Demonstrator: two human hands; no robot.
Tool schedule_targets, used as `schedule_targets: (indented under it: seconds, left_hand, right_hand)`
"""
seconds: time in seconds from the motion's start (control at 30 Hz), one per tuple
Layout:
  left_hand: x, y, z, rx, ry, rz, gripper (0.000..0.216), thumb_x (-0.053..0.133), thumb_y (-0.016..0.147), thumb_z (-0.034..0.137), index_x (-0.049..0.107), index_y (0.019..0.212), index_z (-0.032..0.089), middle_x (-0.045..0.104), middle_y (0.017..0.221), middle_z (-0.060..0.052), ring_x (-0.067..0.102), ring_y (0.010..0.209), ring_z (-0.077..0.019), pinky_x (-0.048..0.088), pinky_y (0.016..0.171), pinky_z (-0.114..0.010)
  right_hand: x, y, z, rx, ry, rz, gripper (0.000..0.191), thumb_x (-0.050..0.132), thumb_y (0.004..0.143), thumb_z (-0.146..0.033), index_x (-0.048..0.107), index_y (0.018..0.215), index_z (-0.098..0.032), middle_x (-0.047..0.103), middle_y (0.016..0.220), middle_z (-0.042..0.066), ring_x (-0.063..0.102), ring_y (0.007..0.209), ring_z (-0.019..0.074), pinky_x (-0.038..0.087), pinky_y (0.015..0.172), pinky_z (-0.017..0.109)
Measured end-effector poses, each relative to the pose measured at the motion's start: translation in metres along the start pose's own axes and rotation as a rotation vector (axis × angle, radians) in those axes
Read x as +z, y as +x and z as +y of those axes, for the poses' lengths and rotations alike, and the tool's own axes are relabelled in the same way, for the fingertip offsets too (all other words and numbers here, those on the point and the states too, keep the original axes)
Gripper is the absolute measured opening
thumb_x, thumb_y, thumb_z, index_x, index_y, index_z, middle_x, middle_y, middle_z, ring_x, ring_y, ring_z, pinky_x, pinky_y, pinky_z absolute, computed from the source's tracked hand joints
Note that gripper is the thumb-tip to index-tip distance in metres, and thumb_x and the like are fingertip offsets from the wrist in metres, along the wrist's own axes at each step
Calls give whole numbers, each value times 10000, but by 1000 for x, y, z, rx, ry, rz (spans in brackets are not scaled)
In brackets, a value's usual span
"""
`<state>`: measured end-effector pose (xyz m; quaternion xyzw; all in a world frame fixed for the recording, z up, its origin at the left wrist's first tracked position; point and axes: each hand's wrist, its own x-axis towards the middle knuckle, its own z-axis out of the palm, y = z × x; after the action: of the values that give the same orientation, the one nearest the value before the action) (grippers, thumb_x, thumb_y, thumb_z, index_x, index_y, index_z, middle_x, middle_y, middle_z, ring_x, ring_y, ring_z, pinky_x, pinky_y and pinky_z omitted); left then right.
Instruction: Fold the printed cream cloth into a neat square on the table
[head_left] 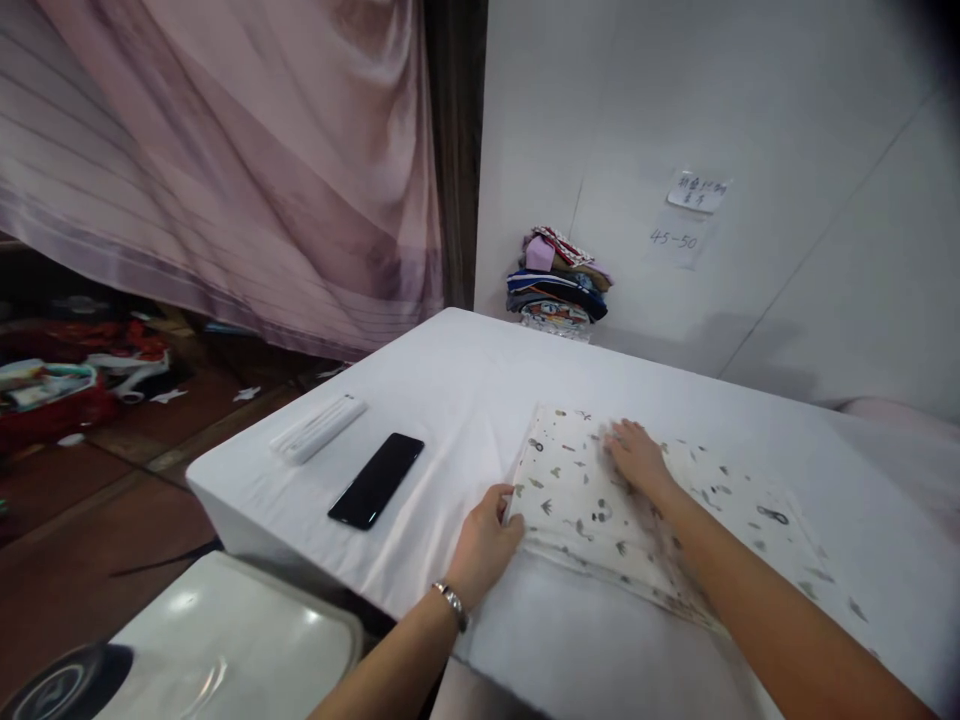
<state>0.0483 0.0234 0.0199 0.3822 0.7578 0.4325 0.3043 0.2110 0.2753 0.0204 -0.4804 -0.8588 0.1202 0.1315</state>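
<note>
A white cloth (570,480) printed with small animal and leaf shapes lies in folded layers on the white-covered table (465,375). My left hand (487,535), with a metal band at the wrist, pinches the cloth's near left corner between thumb and fingers. Over the cloth's upper middle, my right hand (637,455) rests flat, fingers stretched out and palm down. The cloth spreads to the right beneath my right forearm, which hides part of it.
Left of the cloth lie a black phone (377,480) and a white rolled or boxed item (319,428). Folded clothes (559,280) are stacked by the wall, near handwritten paper notes (697,192). A pink curtain (300,150) hangs behind; a pale glossy stool-like surface (240,640) stands front left.
</note>
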Motion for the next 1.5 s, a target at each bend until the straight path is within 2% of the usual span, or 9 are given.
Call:
schedule_targets:
  seconds: [0.13,0.27,0.37,0.5,0.77,1.03,1.2,1.33,1.5]
  left_hand:
    - [0,-1,2,117,20,14,356,472,759,215,532,1109,236,612,875,-7,553,745,-141,431,710,-257]
    - [-1,-2,1,310,108,-14,373,477,764,207,549,1127,250,570,949,-20,542,768,-133,430,763,-248]
    - [-1,-3,1,376,180,-53,379,476,782,226,540,1152,282,542,934,-15,535,733,-122,435,726,-228]
    - [-1,-4,-1,410,210,-80,367,475,800,254,534,1160,299,537,947,-17,536,740,-122,435,718,-220]
    - [-7,-5,-1,388,209,-96,315,463,820,378,558,1109,300,547,914,-20,539,734,-138,418,685,-237]
    - [-3,-1,-5,284,260,-10,264,473,801,395,563,991,235,608,854,-38,568,750,-178,390,681,-268]
    - [-2,1,-4,179,288,27,208,438,820,407,513,885,224,590,660,-7,559,627,-164,340,589,-257]
    - [-2,5,-6,142,297,66,168,401,847,355,491,840,214,585,635,-7,562,603,-155,313,565,-250]
    - [-3,11,-6,95,361,64,127,437,824,254,478,936,211,613,685,-11,582,654,-163,321,582,-251]
  right_hand:
    - [-5,31,-60,27,184,-159,382,362,843,-427,634,971,-191,654,1009,88,599,910,214,448,739,290]
    - [7,66,-107,86,144,-265,447,436,794,-548,626,862,-149,647,644,86,610,609,197,431,560,276]
    - [19,85,-119,178,130,-341,412,582,711,-528,614,789,-125,596,528,77,590,532,196,417,512,275]
    - [29,94,-115,237,218,-374,187,681,642,-256,608,760,-130,556,480,30,576,503,176,419,480,251]
    - [35,87,-114,292,480,-324,235,569,686,-85,566,918,-126,550,535,-17,563,484,116,467,472,205]
    - [36,79,-116,233,590,-338,88,544,771,-204,564,799,-123,603,595,30,583,512,118,515,516,245]
    - [38,63,-114,81,548,-227,143,507,736,-116,607,834,-144,652,763,37,615,691,131,508,681,254]
    - [39,38,-113,-28,518,-167,252,498,727,-119,633,935,-160,660,965,49,593,928,169,438,878,302]
    - [40,-12,-109,-404,307,-164,348,539,742,-226,607,1080,-184,513,1277,85,410,1212,229,290,1029,402]
